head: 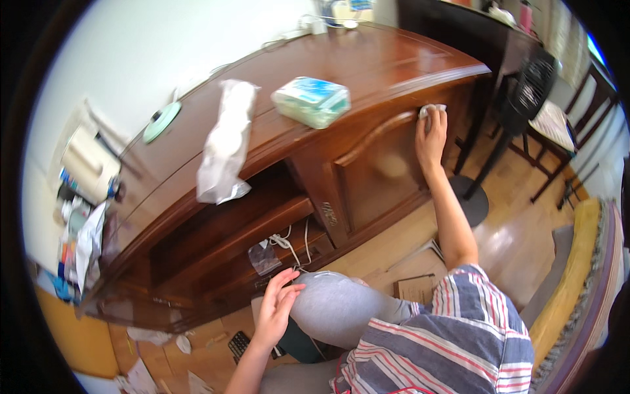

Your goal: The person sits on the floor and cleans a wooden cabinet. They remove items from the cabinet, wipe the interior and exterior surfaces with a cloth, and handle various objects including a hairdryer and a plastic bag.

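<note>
My right hand [431, 138] presses a crumpled white wipe or tissue [433, 110] against the upper right part of the door front of a reddish-brown wooden cabinet [379, 162]. My left hand [279, 305], its fingers apart and holding nothing, is beside my knee in front of the cabinet's lower part. On the cabinet top, near its front edge, lies a green-and-blue plastic pack [312, 102]. Left of it a clear plastic bag with white round contents [229, 140] lies across the top near the edge.
An electric kettle [91, 165] and a mint-green round lid [162, 122] are at the left by the wall. White cables [285, 241] hang from the open shelf. A black standing fan [526, 93] and a wooden chair [556, 152] stand right. Papers and a black remote or keypad [239, 345] lie on the floor.
</note>
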`<action>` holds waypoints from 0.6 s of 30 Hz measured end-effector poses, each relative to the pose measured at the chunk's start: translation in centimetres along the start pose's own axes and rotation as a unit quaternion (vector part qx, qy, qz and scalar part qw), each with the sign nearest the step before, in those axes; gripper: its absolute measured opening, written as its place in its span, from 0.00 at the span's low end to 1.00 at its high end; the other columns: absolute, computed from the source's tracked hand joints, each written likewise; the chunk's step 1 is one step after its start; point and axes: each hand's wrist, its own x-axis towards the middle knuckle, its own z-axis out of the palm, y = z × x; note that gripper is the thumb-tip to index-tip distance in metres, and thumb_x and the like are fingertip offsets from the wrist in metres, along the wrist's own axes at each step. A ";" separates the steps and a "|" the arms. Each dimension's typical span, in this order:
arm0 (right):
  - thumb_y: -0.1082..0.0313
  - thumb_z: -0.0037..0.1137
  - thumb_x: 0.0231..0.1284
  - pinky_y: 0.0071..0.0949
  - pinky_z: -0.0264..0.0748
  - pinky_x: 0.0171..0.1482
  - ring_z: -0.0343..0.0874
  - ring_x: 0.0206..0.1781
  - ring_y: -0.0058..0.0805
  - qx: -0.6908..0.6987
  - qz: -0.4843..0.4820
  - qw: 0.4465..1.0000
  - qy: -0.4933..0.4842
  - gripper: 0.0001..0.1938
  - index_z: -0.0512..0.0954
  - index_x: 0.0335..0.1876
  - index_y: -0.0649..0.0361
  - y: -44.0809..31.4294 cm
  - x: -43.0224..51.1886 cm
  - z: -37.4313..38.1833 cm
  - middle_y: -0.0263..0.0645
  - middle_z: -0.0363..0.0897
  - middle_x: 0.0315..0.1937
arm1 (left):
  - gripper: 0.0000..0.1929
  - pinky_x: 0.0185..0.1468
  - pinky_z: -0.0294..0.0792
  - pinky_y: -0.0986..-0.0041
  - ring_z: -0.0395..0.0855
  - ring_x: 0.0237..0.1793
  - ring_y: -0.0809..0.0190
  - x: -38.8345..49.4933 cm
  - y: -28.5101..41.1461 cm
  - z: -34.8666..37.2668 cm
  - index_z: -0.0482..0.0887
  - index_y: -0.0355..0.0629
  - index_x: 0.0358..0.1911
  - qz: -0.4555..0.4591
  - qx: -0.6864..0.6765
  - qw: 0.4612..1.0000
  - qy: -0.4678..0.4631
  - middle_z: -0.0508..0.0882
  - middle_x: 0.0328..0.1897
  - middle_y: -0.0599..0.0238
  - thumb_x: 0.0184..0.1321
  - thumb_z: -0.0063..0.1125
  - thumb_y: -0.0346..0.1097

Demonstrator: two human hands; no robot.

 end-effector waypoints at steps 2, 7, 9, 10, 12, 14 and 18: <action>0.78 0.52 0.56 0.42 0.69 0.47 0.70 0.46 0.54 0.047 0.025 0.998 -0.045 0.09 0.72 0.43 0.65 -4.0 0.1 0.2 0.53 0.70 0.44 | 0.22 0.62 0.65 0.69 0.76 0.58 0.58 0.6 -0.1 0.5 0.61 0.39 0.66 0.011 0.001 1.000 -0.015 0.70 0.65 0.54 0.69 0.43 0.29; 0.78 0.56 0.51 0.40 0.69 0.46 0.70 0.44 0.51 0.127 0.009 0.983 -0.133 0.09 0.71 0.38 0.66 -13.2 -4.1 0.8 0.52 0.70 0.42 | 0.22 0.62 0.66 0.68 0.76 0.57 0.59 0.7 0.1 0.9 0.61 0.40 0.66 0.027 -0.009 0.999 -0.043 0.70 0.66 0.56 0.70 0.43 0.30; 0.80 0.54 0.50 0.34 0.71 0.44 0.72 0.42 0.44 0.206 0.137 0.930 -0.273 0.09 0.72 0.38 0.65 -14.9 -5.3 -0.2 0.45 0.72 0.39 | 0.22 0.62 0.66 0.68 0.76 0.57 0.59 0.4 0.1 0.5 0.61 0.41 0.66 0.025 -0.014 0.998 -0.049 0.69 0.66 0.56 0.70 0.44 0.31; 0.81 0.55 0.48 0.34 0.71 0.46 0.73 0.43 0.43 0.228 0.041 0.940 -0.249 0.09 0.72 0.36 0.64 -16.1 -5.6 -1.0 0.44 0.74 0.40 | 0.22 0.62 0.66 0.68 0.76 0.57 0.60 0.3 0.2 0.4 0.61 0.41 0.66 0.024 -0.015 0.998 -0.048 0.70 0.66 0.56 0.70 0.44 0.31; 0.83 0.58 0.41 0.34 0.73 0.51 0.75 0.48 0.42 0.218 -0.148 0.954 -0.145 0.12 0.74 0.34 0.63 -19.5 -4.6 -2.6 0.43 0.77 0.44 | 0.21 0.62 0.66 0.69 0.76 0.57 0.61 0.0 0.6 0.2 0.63 0.40 0.65 0.028 -0.022 0.999 -0.042 0.71 0.65 0.57 0.70 0.44 0.31; 0.85 0.57 0.43 0.39 0.70 0.58 0.74 0.56 0.47 0.218 -0.168 0.957 -0.091 0.15 0.76 0.40 0.66 -20.7 -2.9 -2.0 0.46 0.76 0.52 | 0.20 0.62 0.66 0.69 0.76 0.57 0.61 0.4 1.3 0.3 0.64 0.40 0.64 0.047 -0.032 0.997 -0.052 0.71 0.64 0.58 0.70 0.44 0.31; 0.88 0.49 0.52 0.44 0.65 0.65 0.72 0.63 0.48 0.207 -0.222 0.948 -0.099 0.18 0.76 0.50 0.68 -23.8 -1.6 1.1 0.50 0.75 0.57 | 0.18 0.62 0.66 0.69 0.75 0.58 0.62 0.1 1.9 0.1 0.66 0.39 0.62 0.066 -0.038 0.995 -0.057 0.72 0.62 0.59 0.70 0.43 0.29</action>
